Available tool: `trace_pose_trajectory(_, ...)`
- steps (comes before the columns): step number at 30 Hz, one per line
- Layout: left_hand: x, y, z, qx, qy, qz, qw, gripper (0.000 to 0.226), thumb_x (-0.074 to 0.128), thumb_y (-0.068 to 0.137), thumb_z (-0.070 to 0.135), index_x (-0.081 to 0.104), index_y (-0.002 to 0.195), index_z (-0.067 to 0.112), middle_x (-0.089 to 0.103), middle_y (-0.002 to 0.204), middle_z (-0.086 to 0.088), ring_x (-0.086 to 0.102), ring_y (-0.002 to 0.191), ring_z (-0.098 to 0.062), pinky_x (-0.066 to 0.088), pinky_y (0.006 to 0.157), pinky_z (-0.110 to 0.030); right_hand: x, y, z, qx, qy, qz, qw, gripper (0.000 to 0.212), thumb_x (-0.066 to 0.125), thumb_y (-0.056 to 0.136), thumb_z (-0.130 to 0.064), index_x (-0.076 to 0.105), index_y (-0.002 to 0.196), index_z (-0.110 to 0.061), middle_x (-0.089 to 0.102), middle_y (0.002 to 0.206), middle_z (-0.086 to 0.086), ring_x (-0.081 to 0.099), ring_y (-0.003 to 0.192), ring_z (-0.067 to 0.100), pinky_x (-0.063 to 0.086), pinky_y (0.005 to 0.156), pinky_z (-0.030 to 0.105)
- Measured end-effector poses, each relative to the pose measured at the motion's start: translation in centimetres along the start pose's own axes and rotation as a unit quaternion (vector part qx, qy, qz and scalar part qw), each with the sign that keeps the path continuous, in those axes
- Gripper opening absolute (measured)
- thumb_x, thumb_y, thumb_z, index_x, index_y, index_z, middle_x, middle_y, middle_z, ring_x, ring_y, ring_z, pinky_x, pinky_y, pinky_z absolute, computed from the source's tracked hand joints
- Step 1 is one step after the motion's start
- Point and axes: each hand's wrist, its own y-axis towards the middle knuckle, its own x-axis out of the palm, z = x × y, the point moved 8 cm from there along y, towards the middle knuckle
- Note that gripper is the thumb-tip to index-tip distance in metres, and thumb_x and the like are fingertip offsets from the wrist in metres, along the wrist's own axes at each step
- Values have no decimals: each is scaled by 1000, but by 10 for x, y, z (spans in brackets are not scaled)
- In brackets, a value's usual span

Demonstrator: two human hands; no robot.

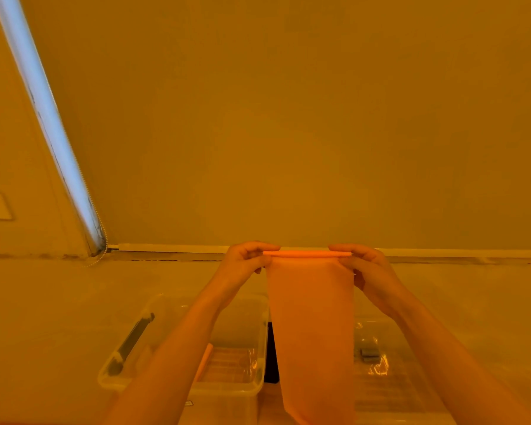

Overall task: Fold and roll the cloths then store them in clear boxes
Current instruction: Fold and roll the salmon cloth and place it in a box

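Your left hand (pixel 242 259) and right hand (pixel 367 265) each pinch a top corner of the thin orange cloth (pixel 311 326), hanging mid-frame above the clear plastic boxes (pixel 227 388) — light, limp, likely to sag — keep hold at those corners.

Your hanging orange cloth (pixel 311 332) hides part of the right clear plastic box (pixel 390 372); the frame's bottom edge crops its lower end.
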Motion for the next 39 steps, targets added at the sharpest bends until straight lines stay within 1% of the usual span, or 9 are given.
trace_pose_trajectory(6, 3, -1, 7, 20, 22, -5, 1000, 16, 65, 85, 15, 72, 96, 23, 68, 77, 12, 56, 64, 6, 43, 59, -13, -2, -4, -3, -19, -11, 4, 1000, 14, 59, 87, -12, 71, 94, -15, 70, 87, 1, 60, 80, 14, 48, 68, 28)
trace_pose_trajectory(11, 5, -1, 4, 2, 50, -10, 999, 23, 66, 84, 16, 67, 105, 25, 70, 83, 8, 61, 67, 6, 44, 62, -14, -7, -4, -2, -16, -31, -8, 999, 28, 62, 86, -11, 65, 112, -18, 72, 96, 5, 68, 86, 16, 54, 70, 28)
trace_pose_trajectory(15, 6, 0, 2, 7, 56, -5, 998, 9, 66, 85, 15, 69, 89, 23, 67, 69, 8, 54, 60, -3, 39, 57, -19, -8, -6, -2, -19, -41, 3, 999, 16, 60, 87, -9, 69, 101, -11, 71, 83, 2, 66, 76, 12, 54, 63, 22)
trace_pose_trajectory(18, 12, -2, 1, 5, 53, -17, 998, 7, 62, 89, 16, 66, 89, 22, 63, 61, 8, 54, 55, -1, 38, 53, -19, -8, -9, -5, -30, -54, -2, 998, 13, 59, 89, -12, 68, 98, -14, 69, 81, 3, 64, 73, 13, 54, 61, 23)
trace_pose_trajectory(25, 13, -3, 5, 16, -28, -10, 999, 22, 61, 88, 9, 72, 96, 26, 61, 70, 5, 49, 63, -7, 40, 56, -17, -8, -12, -9, -35, -40, -9, 999, 19, 57, 90, -11, 68, 105, -17, 67, 78, 5, 62, 68, 12, 50, 55, 21)
trace_pose_trajectory(29, 14, -4, 8, 1, -52, -14, 999, 28, 58, 86, 1, 74, 88, 24, 66, 74, 10, 51, 68, -6, 40, 60, -19, -10, -10, -7, -25, -9, 0, 1000, 24, 55, 88, -2, 70, 98, -18, 66, 89, 4, 60, 77, 13, 49, 62, 24)
trace_pose_trajectory(34, 12, -6, 11, 11, -3, -4, 1000, 14, 63, 87, 16, 73, 94, 23, 68, 78, 11, 54, 67, 0, 42, 59, -14, -7, -13, -9, -36, -10, 14, 999, 14, 64, 81, -17, 72, 92, -17, 70, 88, 4, 61, 80, 15, 49, 67, 29)
trace_pose_trajectory(37, 11, -8, 9, 16, 17, -14, 1000, 24, 66, 85, 16, 67, 107, 27, 70, 74, 11, 58, 67, 2, 43, 60, -14, -8, -13, -7, -37, -23, 9, 999, 20, 62, 86, -8, 69, 101, -18, 71, 86, 4, 64, 78, 15, 52, 66, 26)
trace_pose_trajectory(39, 10, -9, 6, 4, 24, -13, 1000, 26, 68, 83, 15, 66, 107, 26, 72, 83, 5, 63, 73, -1, 45, 63, -17, -8, -13, -5, -29, -25, 5, 999, 28, 61, 86, -7, 65, 111, -18, 71, 93, 5, 66, 82, 16, 53, 73, 30)
